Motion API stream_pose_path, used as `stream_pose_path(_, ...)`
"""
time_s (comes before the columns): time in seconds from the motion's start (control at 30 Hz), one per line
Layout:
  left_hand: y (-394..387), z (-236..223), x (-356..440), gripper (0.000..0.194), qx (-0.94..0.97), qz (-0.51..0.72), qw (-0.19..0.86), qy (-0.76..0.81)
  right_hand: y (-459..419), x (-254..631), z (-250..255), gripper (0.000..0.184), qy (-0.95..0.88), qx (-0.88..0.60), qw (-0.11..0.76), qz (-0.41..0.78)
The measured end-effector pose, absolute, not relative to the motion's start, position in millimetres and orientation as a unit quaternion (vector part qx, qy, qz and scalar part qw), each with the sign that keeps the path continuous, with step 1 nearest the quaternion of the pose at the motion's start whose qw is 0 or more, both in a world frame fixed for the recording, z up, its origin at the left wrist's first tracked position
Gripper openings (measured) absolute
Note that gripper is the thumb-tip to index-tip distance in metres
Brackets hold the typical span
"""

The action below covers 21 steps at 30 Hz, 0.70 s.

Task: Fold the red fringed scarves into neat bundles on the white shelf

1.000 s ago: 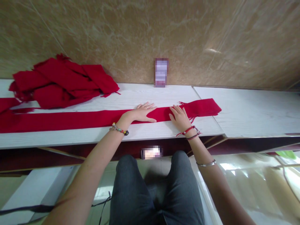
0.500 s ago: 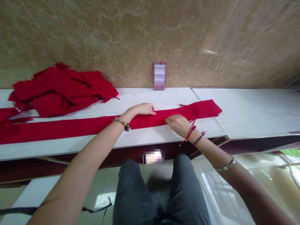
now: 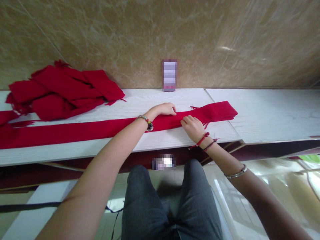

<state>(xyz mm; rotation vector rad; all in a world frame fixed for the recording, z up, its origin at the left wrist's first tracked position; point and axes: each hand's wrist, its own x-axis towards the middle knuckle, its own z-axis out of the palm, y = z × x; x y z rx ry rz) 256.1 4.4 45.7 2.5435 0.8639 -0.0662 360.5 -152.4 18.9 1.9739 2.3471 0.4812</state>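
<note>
A long red scarf (image 3: 75, 132) with fringes lies flat along the white table, its right part folded into layers. My left hand (image 3: 165, 109) is at the far edge of the scarf, with thumb and fingers bent together on the cloth. Just to the right, my right hand (image 3: 193, 126) is at the near edge, fingers curled over the cloth and fingertips partly hidden. Fringe strands stick out on both sides of the folded part, to the right of my hands.
A heap of red scarves (image 3: 65, 93) lies at the back left. A phone with a blurred screen (image 3: 169, 76) leans on the marble wall (image 3: 160, 33). Another blurred device (image 3: 163, 162) is below the edge of the white table (image 3: 270, 113), above my knees.
My left hand has slid right along the scarf, closer to my right hand. My right hand has shifted slightly right. The view has tilted a little; the scarf lies much as before.
</note>
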Motion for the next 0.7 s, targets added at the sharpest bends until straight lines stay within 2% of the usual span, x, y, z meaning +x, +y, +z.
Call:
stream_pose_path(0.3,8.5,43.8,258.9,0.023,0.889,-0.024,0.312,0.335,-153.7,359.3,18.9,0.022,0.732,0.664,0.008,0.150)
stream_pose_path(0.47,7.9,43.8,262.2,0.018,0.890,-0.021,0.309,0.335,-154.4,359.8,16.4,0.023,0.732,0.663,0.005,0.156)
stream_pose_path(0.7,7.1,44.9,260.8,0.023,0.888,-0.013,0.311,0.338,-150.3,359.7,12.1,0.024,0.779,0.605,-0.007,0.166)
